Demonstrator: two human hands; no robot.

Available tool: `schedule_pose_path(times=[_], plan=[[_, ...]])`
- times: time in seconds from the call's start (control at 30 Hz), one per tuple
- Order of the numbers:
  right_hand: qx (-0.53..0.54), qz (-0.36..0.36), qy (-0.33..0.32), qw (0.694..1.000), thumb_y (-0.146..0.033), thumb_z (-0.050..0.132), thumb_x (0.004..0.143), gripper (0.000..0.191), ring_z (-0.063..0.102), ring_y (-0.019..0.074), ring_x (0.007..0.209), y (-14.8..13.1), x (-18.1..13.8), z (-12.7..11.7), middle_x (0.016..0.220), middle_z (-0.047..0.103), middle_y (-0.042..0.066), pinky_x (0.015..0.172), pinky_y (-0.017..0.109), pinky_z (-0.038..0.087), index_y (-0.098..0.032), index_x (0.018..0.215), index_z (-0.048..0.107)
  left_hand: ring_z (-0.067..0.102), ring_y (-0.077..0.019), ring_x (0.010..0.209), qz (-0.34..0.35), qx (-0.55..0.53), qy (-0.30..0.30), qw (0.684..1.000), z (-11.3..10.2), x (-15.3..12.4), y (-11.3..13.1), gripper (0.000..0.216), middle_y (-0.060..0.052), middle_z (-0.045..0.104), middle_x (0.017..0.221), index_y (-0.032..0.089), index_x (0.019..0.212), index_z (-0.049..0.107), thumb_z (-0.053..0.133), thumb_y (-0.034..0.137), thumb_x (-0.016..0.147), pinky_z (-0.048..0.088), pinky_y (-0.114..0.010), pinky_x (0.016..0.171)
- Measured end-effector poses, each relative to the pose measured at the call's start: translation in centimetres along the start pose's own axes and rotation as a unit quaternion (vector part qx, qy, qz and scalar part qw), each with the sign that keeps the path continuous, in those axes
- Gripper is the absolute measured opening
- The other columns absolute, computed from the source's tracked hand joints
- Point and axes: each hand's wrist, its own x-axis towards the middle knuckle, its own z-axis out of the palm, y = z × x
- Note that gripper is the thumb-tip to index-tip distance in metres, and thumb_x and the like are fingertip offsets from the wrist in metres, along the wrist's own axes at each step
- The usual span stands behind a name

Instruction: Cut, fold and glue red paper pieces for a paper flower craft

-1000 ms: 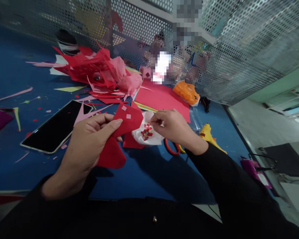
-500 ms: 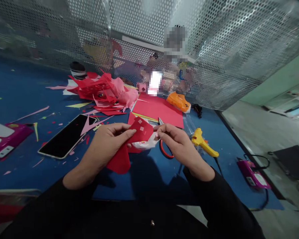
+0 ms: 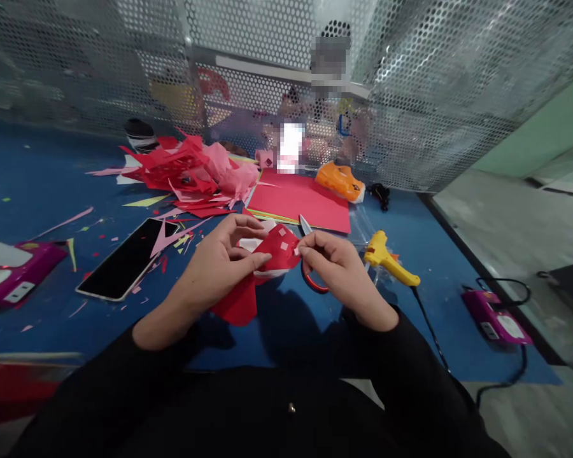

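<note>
My left hand [image 3: 217,270] pinches a folded red paper piece [image 3: 281,248] dotted with small pale squares, held just above the blue table [image 3: 38,184]. My right hand [image 3: 340,270] has its fingers curled, fingertips pressed to the right edge of that red piece. A second red paper scrap [image 3: 236,304] hangs below my left hand. Under the paper lies a white tissue with confetti, mostly hidden. Red-handled scissors [image 3: 309,280] lie beneath my right hand, blade tip showing.
A black phone [image 3: 127,259] lies to the left, a yellow glue gun [image 3: 391,257] to the right. Red paper sheets [image 3: 298,200], a heap of red and pink scraps [image 3: 191,168], an orange object [image 3: 340,181] and purple devices [image 3: 494,315] surround them. A perforated metal screen [image 3: 434,95] stands behind.
My right hand left the white tissue with confetti and came to the red piece's edge. Both hands drew closer together; the view tilted and shifted.
</note>
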Motion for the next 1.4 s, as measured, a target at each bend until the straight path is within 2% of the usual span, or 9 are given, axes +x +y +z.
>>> schedule_pose_path(times=[0.1,0.3,0.43,0.53,0.8,1.03,1.13,1.3,1.4], plan=[[-0.006,0.003,0.017,1.000,-0.027,0.055,0.089,0.013,0.053,0.0123,0.057,0.2,-0.1,-0.1,0.058,0.057,-0.004,0.060,0.028,0.040,-0.020,0.079,0.061,0.071,-0.0143,0.069,-0.013,-0.041,-0.035,0.998,0.2,-0.2,0.1,0.034,-0.006,0.070,0.121,0.020,0.086,0.059,0.083,0.031,0.065,0.062,-0.028,0.065],[-0.040,-0.042,0.017,0.998,-0.024,0.052,0.093,0.012,0.051,0.0122,0.058,0.6,-0.3,-0.2,0.066,0.056,-0.003,0.059,0.027,0.041,-0.021,0.084,0.058,0.067,-0.0139,0.056,-0.085,0.024,-0.091,0.992,0.5,-0.4,0.4,0.015,0.001,0.068,0.061,0.018,0.076,0.071,0.076,0.032,0.074,0.056,-0.023,0.058],[-0.180,-0.143,0.066,0.971,-0.020,0.047,0.097,0.013,0.059,0.0189,0.088,0.3,-0.7,-0.2,0.103,0.059,0.008,0.073,0.033,0.046,-0.021,0.087,0.056,0.068,-0.0154,0.055,-0.072,0.060,-0.038,0.995,0.7,-0.4,0.3,0.014,-0.001,0.072,0.065,0.018,0.078,0.075,0.075,0.032,0.075,0.057,-0.026,0.060],[-0.269,-0.173,0.064,0.945,-0.020,0.044,0.099,0.014,0.059,0.0217,0.094,0.0,-1.0,-0.1,0.112,0.056,0.011,0.075,0.036,0.046,-0.021,0.090,0.055,0.070,-0.0169,0.059,-0.064,0.066,-0.032,0.995,0.8,-0.5,0.2,0.015,-0.003,0.075,0.071,0.019,0.078,0.076,0.074,0.033,0.075,0.058,-0.028,0.063],[-0.421,-0.270,0.031,0.866,-0.010,0.044,0.096,0.019,0.057,0.0246,0.095,0.2,-0.9,0.9,0.107,0.063,0.012,0.077,0.039,0.040,-0.019,0.093,0.060,0.068,-0.0156,0.062,-0.032,0.078,-0.066,0.994,1.3,-0.6,-0.3,0.012,-0.002,0.076,0.073,0.020,0.081,0.077,0.073,0.031,0.077,0.055,-0.027,0.065],[-0.470,-0.289,0.033,0.834,-0.011,0.044,0.098,0.021,0.057,0.0242,0.092,0.3,-1.3,1.4,0.107,0.065,0.011,0.079,0.041,0.037,-0.018,0.094,0.063,0.068,-0.0178,0.064,-0.005,0.110,-0.070,0.991,1.3,-0.6,-0.2,0.014,-0.003,0.075,0.071,0.018,0.078,0.075,0.068,0.030,0.077,0.053,-0.029,0.066],[-0.446,-0.285,0.054,0.847,-0.013,0.048,0.098,0.019,0.059,0.0238,0.093,0.0,-1.4,1.3,0.104,0.066,0.009,0.079,0.040,0.038,-0.020,0.093,0.065,0.067,-0.0163,0.062,-0.003,0.097,-0.072,0.993,1.4,-0.6,-0.3,0.013,-0.002,0.073,0.068,0.018,0.077,0.074,0.067,0.029,0.079,0.053,-0.028,0.065],[-0.270,-0.226,0.153,0.923,-0.020,0.057,0.097,0.012,0.061,0.0224,0.096,-0.3,-1.6,0.7,0.099,0.063,0.006,0.080,0.039,0.046,-0.024,0.095,0.068,0.066,-0.0164,0.062,-0.019,0.080,-0.053,0.995,1.4,-0.7,-0.4,0.017,-0.002,0.072,0.068,0.019,0.081,0.074,0.069,0.035,0.082,0.053,-0.027,0.062],[-0.202,-0.200,0.131,0.950,-0.020,0.062,0.094,0.008,0.062,0.0213,0.094,-0.2,-1.6,0.7,0.093,0.060,0.004,0.080,0.038,0.048,-0.025,0.091,0.068,0.066,-0.0173,0.065,-0.010,0.088,-0.047,0.995,1.4,-0.7,-0.3,0.019,-0.003,0.073,0.071,0.019,0.081,0.075,0.068,0.037,0.082,0.053,-0.028,0.065]])
